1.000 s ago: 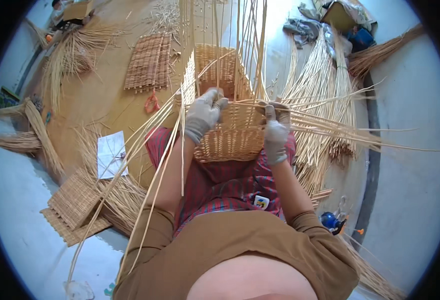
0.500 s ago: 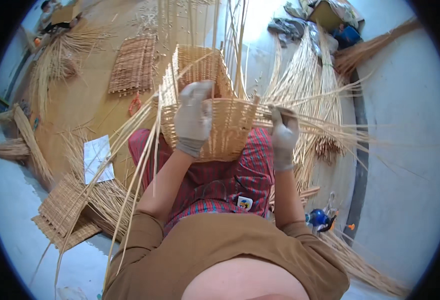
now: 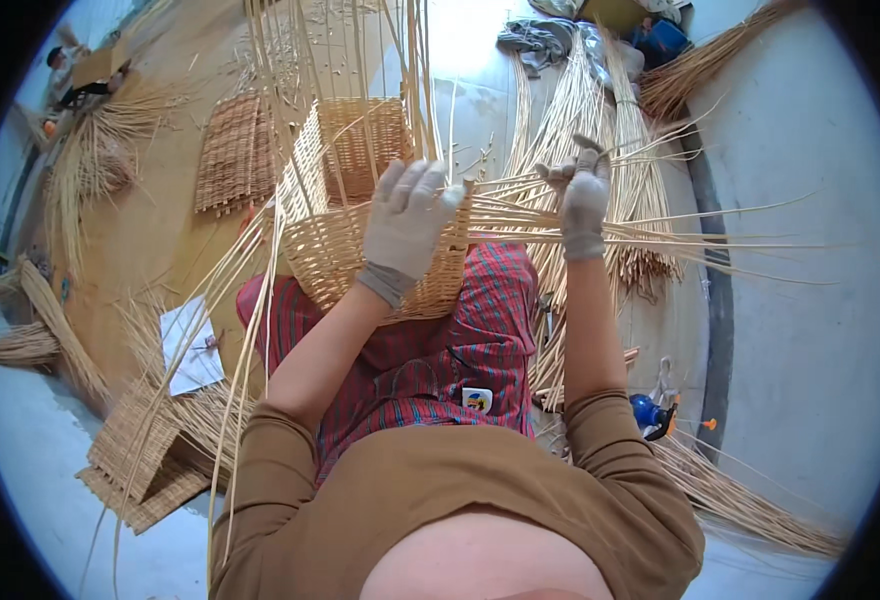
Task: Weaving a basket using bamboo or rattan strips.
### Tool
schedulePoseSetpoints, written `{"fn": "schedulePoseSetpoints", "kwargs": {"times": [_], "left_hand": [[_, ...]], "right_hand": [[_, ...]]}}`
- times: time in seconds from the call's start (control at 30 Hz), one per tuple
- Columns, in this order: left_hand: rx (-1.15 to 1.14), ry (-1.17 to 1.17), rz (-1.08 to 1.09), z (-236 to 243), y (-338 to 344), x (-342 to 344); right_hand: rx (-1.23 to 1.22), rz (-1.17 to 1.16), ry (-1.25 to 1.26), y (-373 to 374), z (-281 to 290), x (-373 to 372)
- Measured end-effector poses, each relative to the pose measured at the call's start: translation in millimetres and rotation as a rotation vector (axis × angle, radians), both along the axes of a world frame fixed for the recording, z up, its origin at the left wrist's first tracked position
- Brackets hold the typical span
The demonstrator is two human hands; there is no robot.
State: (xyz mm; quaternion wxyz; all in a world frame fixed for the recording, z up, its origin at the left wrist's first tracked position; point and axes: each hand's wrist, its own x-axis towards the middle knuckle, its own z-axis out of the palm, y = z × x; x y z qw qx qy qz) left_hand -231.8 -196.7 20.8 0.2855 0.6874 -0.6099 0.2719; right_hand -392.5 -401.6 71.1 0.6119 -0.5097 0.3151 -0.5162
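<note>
An unfinished woven basket (image 3: 305, 250) rests tilted on my lap, with long loose cane strands rising from its far side and others sticking out to the left and right. My left hand (image 3: 405, 220), in a pale glove, lies on the near wall by the right corner, its fingers bent over the rim. Beyond that corner, my gloved right hand (image 3: 582, 195) is raised among the loose cane strands (image 3: 515, 212) reaching rightward. Its fingers are apart and dark toward the tips; some strands pass under its wrist.
Flat woven panels lie at the far left (image 3: 235, 155) and near left (image 3: 145, 440). Bundles of cane cover the floor, including a large one (image 3: 560, 120) beyond my right hand. A white paper sheet (image 3: 192, 345) lies left, a blue object (image 3: 646, 410) right. Another person (image 3: 60, 65) sits far left.
My right hand has lifted away from the strands near the basket, up and slightly right. My left hand has shifted right along the rim, and the basket has turned and moved left in view.
</note>
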Motion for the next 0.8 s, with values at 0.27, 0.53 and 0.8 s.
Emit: {"fn": "schedulePoseSetpoints", "kwargs": {"times": [0.27,0.53,0.8], "left_hand": [[0.203,0.069,-0.078,-8.2,-5.5,5.0],[-0.069,0.608,-0.136,-6.2,3.7,-16.6],[-0.294,1.523,-0.234,-7.7,45.2,48.9]], "right_hand": [[-0.182,0.188,0.020,119.5,29.2,5.1],[-0.925,0.469,0.419,161.4,-0.3,57.6],[-0.786,0.144,1.055,80.0,5.7,47.5]]}}
